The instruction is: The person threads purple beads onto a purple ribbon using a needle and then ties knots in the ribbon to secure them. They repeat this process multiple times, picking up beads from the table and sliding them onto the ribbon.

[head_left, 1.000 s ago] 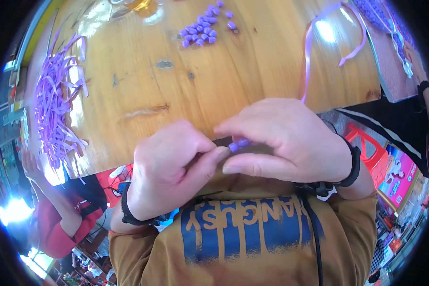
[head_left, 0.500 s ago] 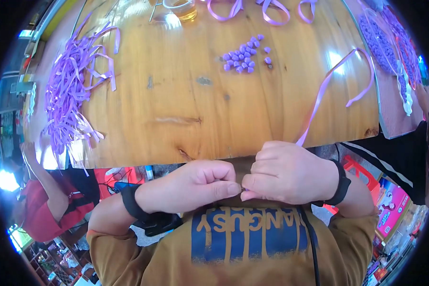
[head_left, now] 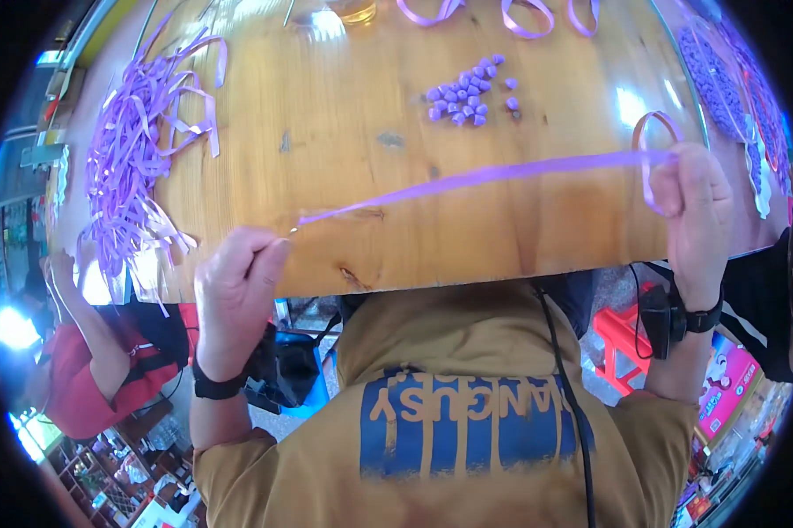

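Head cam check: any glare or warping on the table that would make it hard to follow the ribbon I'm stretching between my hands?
Head view: bright glare patches on the wooden table near the top edge and right of the purple beads; the table edges bow from fisheye distortion; the purple ribbon reads sharp between the left hand and the right hand; the rim is dark and overexposed at lower left.

Place: small handicraft workshop | Evidence: long varnished wooden table point(head_left: 344, 176) serving as shared work surface | heap of cut purple ribbon strips point(head_left: 137, 167) at its left end | cluster of small purple beads point(head_left: 467, 92) mid-table | finished purple woven pieces point(head_left: 731, 79) at right | another person in red sleeve point(head_left: 80, 378) alongside | red plastic stool point(head_left: 621, 339) beneath.
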Motion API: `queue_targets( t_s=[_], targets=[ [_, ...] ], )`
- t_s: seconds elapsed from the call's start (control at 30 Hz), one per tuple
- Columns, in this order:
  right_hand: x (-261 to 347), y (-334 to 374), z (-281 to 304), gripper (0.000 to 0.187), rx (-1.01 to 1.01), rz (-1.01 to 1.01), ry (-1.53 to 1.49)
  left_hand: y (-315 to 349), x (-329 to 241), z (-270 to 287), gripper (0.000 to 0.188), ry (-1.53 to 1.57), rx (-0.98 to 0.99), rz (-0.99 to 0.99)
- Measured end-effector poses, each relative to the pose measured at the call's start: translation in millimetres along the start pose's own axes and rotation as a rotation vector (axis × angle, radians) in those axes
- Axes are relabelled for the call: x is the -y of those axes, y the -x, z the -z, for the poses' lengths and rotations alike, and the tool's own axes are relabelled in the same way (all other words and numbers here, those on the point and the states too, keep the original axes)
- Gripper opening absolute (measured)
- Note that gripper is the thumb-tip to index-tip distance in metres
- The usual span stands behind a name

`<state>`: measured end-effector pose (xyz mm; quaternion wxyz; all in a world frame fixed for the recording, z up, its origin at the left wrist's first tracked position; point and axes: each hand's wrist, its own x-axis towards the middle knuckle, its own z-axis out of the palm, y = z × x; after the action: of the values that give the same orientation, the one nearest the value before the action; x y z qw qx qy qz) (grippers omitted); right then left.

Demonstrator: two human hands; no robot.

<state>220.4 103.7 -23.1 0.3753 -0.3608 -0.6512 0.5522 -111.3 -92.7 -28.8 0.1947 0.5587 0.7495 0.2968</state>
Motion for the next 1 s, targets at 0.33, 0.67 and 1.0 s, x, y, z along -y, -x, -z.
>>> queue_targets(
  t_s=[0.33, 0.67, 1.0],
  targets=[
    [35, 31, -55, 0.037, 0.164, -0.08, 0.186, 1, -44, -8, 0.005, 0.617, 0.282, 0.157],
    [15, 21, -107, 0.043, 0.587, 0.102, 0.12, -9, -58, -24, 0.009, 1.028, 0.551, 0.224],
    [29, 29, -102, 0.047, 0.507, -0.047, 0.148, -19, -53, -47, 0.014, 1.05, 0.887, 0.196]
  ],
)
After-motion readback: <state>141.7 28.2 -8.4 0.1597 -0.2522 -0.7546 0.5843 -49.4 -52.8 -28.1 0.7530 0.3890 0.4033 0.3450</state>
